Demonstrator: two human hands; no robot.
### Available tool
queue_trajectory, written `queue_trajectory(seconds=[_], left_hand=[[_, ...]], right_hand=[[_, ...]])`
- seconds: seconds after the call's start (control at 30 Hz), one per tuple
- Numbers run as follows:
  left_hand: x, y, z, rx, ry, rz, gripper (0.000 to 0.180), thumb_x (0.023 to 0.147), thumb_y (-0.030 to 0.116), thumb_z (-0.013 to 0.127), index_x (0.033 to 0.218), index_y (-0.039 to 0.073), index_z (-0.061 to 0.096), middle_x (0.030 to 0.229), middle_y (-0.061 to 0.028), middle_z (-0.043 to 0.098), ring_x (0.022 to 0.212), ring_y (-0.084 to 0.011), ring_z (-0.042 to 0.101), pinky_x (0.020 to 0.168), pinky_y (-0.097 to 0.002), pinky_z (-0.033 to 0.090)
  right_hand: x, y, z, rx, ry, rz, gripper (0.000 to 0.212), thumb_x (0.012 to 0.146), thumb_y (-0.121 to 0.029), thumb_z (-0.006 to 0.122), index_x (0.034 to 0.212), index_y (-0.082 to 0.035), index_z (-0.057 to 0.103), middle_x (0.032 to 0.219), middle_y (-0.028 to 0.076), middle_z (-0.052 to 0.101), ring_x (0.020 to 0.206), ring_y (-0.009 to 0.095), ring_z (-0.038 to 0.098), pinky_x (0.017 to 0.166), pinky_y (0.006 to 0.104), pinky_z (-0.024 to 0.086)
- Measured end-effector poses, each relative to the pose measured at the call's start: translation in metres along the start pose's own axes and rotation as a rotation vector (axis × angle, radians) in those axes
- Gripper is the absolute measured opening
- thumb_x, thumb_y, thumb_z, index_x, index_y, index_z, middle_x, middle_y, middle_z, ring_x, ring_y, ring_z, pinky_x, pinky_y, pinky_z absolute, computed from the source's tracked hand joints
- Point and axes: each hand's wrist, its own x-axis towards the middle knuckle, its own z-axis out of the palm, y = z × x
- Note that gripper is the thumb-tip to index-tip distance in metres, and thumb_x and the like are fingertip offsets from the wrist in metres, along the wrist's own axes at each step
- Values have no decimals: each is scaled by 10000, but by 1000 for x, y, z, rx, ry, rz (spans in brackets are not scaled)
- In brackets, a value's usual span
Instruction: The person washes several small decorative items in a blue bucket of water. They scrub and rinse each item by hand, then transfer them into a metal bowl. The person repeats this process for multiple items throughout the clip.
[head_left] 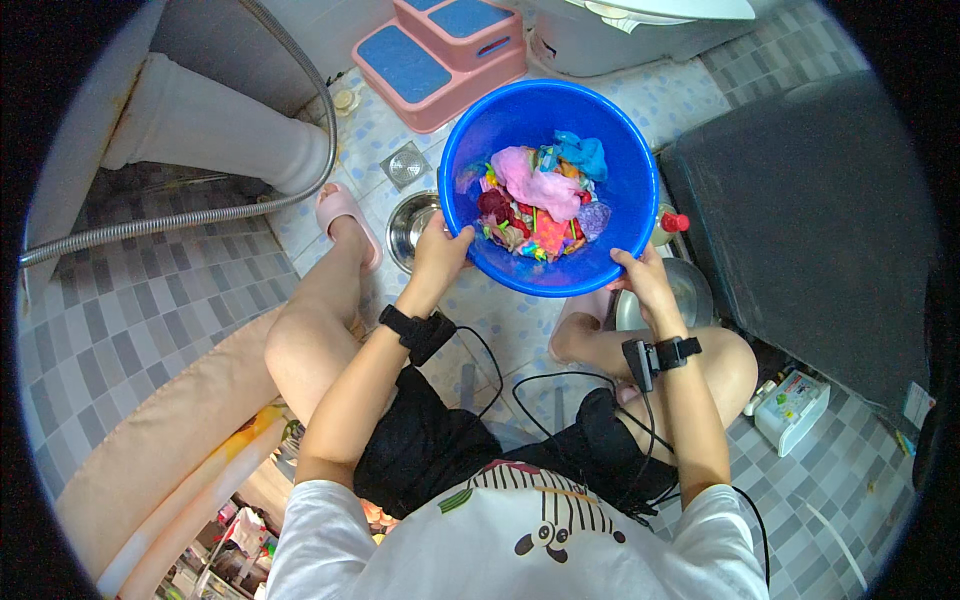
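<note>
Head view: left hand [441,250] and right hand [645,277] grip round blue basin [480,130] of colourful cloths [535,195].

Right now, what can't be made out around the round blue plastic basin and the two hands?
Head view:
- Left hand fingertips: hidden over the round blue plastic basin rim.
- Steel bowl: partly behind basin.
- Mixed colourful cloth items: too tangled to count.
- Right foot: under basin.
- Right hand: thumb hidden.

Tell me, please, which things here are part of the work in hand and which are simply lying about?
In hand:
left hand and right hand, gripping the blue basin
colourful small clothes inside it

Lying about:
pink step stool
steel bowl
shower hose
red-capped bottle
</note>
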Motion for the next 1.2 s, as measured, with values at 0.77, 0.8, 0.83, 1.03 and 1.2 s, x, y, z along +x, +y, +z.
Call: queue_trajectory(seconds=[0.77, 0.8, 0.83, 1.03, 1.2], left_hand=[[2, -41, 6, 4, 84, -34, 575, 903, 247, 678, 1234, -112, 374, 932, -222, 653, 771, -269, 684, 632, -314, 543], [-7, -33, 5, -80, 96, 33, 612, 906, 260, 680, 1252, -118, 346, 948, -231, 648, 771, -274, 682, 628, -305, 541], [-20, -25, -1, -87, 63, -44, 593, 900, 267, 686, 1260, -99, 390, 1106, -251, 614, 907, -292, 670, 757, -329, 545], [-116, 29, -15, 665, 207, 541, 518, 885, 272, 707, 1303, 37, 511, 1363, -211, 505, 1280, -278, 486, 1009, -396, 433], [-181, 31, 4, 328, -407, 438, 479, 851, 255, 731, 1283, 127, 567, 1407, -220, 472, 1378, -355, 381, 1130, -481, 299]], right_hand=[[18, 64, 4, -110, 126, 233, 773, 872, -371, 736, 1306, -93, 160, 1017, 181, 584, 843, 260, 661, 640, 387, 591], [14, 62, 5, -174, 220, 94, 757, 858, -375, 742, 1297, -58, 213, 1070, 208, 566, 904, 264, 641, 698, 406, 570], [10, 58, 8, -231, 316, -43, 745, 845, -380, 748, 1288, -23, 267, 1123, 234, 547, 965, 268, 621, 755, 425, 549], [-60, 4, 0, -943, 396, -597, 447, 806, -347, 776, 1114, -71, 606, 1273, 121, 532, 1125, 281, 551, 961, 368, 436], [-96, -24, 5, 68, -558, -133, 341, 916, -264, 673, 1193, -79, 598, 1116, 82, 649, 1055, 183, 598, 931, 375, 476]])
